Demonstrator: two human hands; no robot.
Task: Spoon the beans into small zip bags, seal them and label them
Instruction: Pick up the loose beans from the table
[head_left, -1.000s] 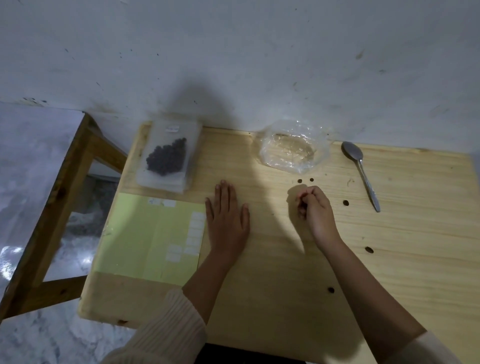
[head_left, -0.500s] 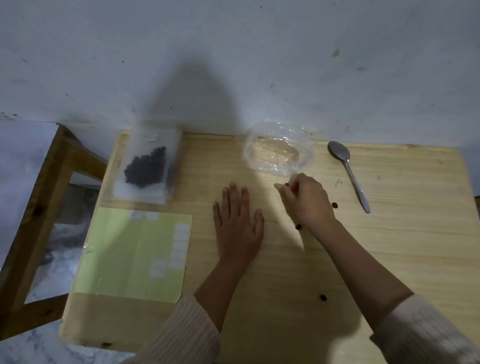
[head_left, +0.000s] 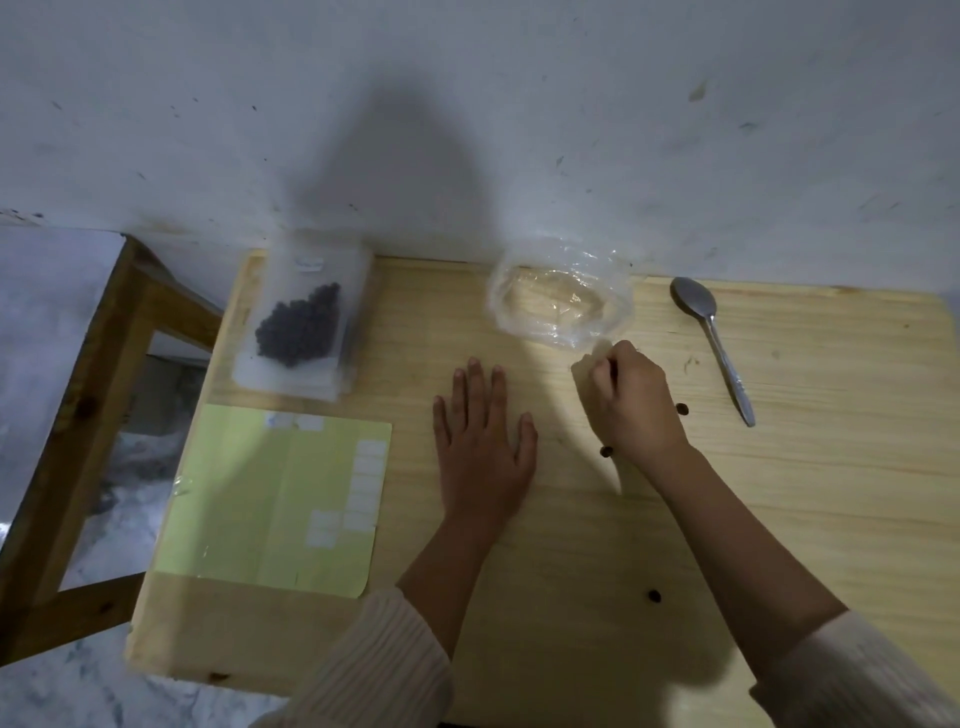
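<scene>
**Loose beans on the wood, right hand at the clear bag**

Left hand (head_left: 480, 447) flat on the wooden table (head_left: 831, 467), palm down, fingers straight and slightly spread, holding nothing. Right hand (head_left: 636, 402) to its right and a little farther off, knuckles up, fingers curled in toward the thumb, fingertips at the near edge of the crumpled clear bag (head_left: 561, 306). Bean pinched between them or not: cannot tell.

Three loose beans (head_left: 605, 451) on the bare wood: one at the left side of the right wrist, one just right of the same hand, one nearer, beside the forearm.

Spoon (head_left: 711, 343) right of the clear bag, bowl far, handle near, touched by nothing.

At far left, a filled zip bag (head_left: 270, 371) with dark beans (head_left: 298, 332) inside and a small white label (head_left: 309, 262) near its far end, on top of a stack of flat zip bags (head_left: 332, 387). Just near of the stack, a green label sheet (head_left: 249, 499) with white stickers along its right side. Left of the table, a wooden frame (head_left: 88, 415).
</scene>
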